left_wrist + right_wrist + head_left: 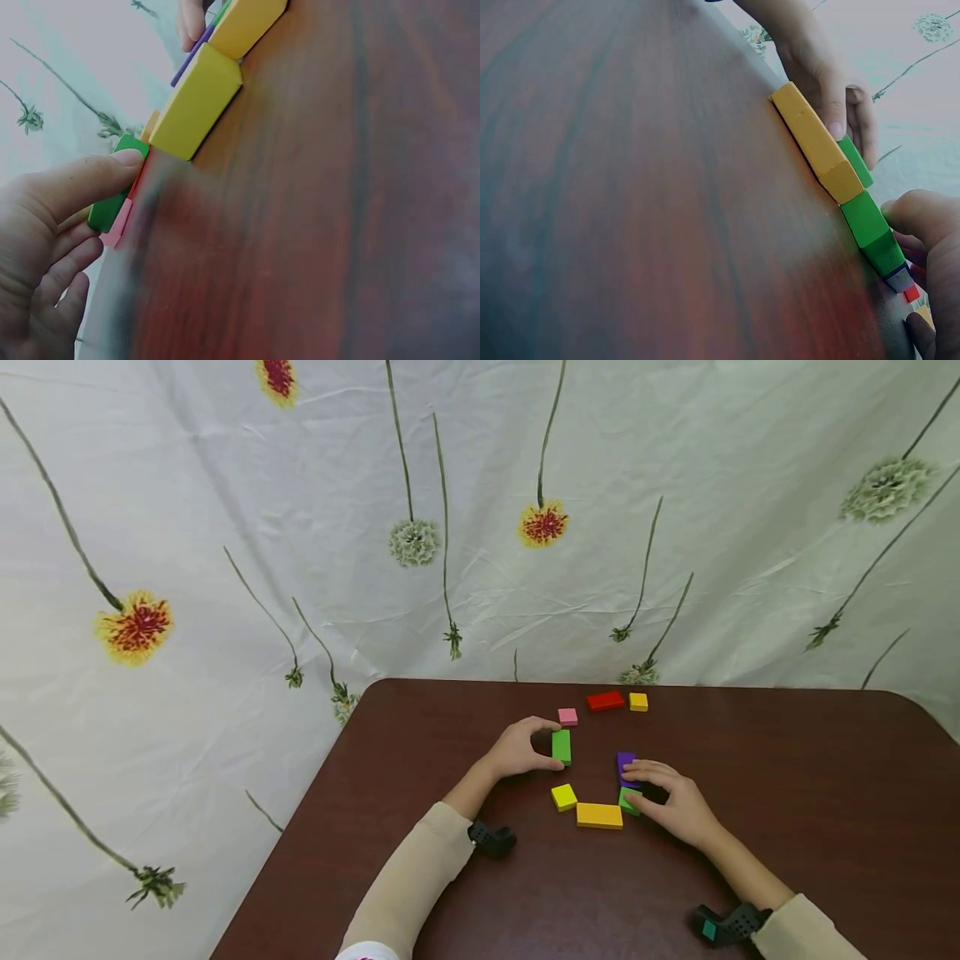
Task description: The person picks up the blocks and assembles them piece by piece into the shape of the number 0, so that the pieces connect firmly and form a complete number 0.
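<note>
In the head view my left hand (522,748) holds a green block (561,747) by its two ends, between thumb and index finger. The left wrist view shows the thumb on that green block (112,196) with the other fingers loosely bent below. My right hand (678,806) rests against a purple block (622,762) and a second green block (628,802). Its thumb touches the green one and its fingers lie over part of the purple one. An orange-yellow block (599,816) lies beside that green block, and a yellow block (564,797) sits at its left corner.
Behind the left hand's block is a pink block (567,717). Farther back lie a red block (605,701) and a small yellow-orange block (638,702), close to the far edge of the brown table (787,777). A flowered white cloth (480,585) hangs behind.
</note>
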### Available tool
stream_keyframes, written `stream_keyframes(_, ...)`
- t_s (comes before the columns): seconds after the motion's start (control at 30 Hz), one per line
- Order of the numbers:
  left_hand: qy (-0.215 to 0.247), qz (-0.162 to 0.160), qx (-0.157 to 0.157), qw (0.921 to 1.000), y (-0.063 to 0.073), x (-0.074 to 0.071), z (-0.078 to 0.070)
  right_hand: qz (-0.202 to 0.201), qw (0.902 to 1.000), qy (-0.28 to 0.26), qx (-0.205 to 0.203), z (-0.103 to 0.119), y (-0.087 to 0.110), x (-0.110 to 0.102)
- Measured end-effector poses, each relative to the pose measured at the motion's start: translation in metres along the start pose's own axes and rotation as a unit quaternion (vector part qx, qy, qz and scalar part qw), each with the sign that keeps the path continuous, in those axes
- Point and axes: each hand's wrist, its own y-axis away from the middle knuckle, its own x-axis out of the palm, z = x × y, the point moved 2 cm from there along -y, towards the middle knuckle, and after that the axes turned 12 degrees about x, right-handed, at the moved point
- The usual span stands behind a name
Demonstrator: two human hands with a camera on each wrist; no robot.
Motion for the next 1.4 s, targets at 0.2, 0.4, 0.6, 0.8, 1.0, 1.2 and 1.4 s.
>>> stream_keyframes(0.2, -0.012, 0.025, 0.009, 0.9996, 0.004, 0.003, -0.003, 0.001, 1.0, 0.0, 0.003, 0.0, 0.0, 0.0)
stream_keyframes(0.4, -0.019, 0.038, 0.021, 0.9989, 0.007, 0.005, -0.004, -0.001, 1.0, -0.001, 0.006, -0.001, -0.001, -0.001)
stream_keyframes(0.6, -0.015, 0.056, 0.014, 0.9982, 0.01, 0.004, -0.006, -0.001, 1.0, 0.0, 0.007, -0.001, 0.0, -0.001)
stream_keyframes(0.8, -0.008, 0.077, 0.013, 0.9969, 0.012, -0.001, -0.01, -0.001, 1.0, -0.001, 0.007, 0.0, 0.0, -0.001)
stream_keyframes(1.0, -0.011, 0.092, 0.019, 0.9955, 0.016, -0.003, -0.009, 0.002, 1.0, -0.002, 0.008, 0.002, 0.001, -0.001)
stream_keyframes(1.2, -0.001, 0.099, 0.015, 0.995, 0.02, -0.005, -0.01, 0.001, 1.0, 0.0, 0.009, 0.004, 0.001, -0.001)
stream_keyframes(1.4, -0.004, 0.074, 0.035, 0.9966, 0.025, -0.004, -0.015, -0.001, 1.0, 0.0, 0.006, 0.003, 0.001, 0.0)
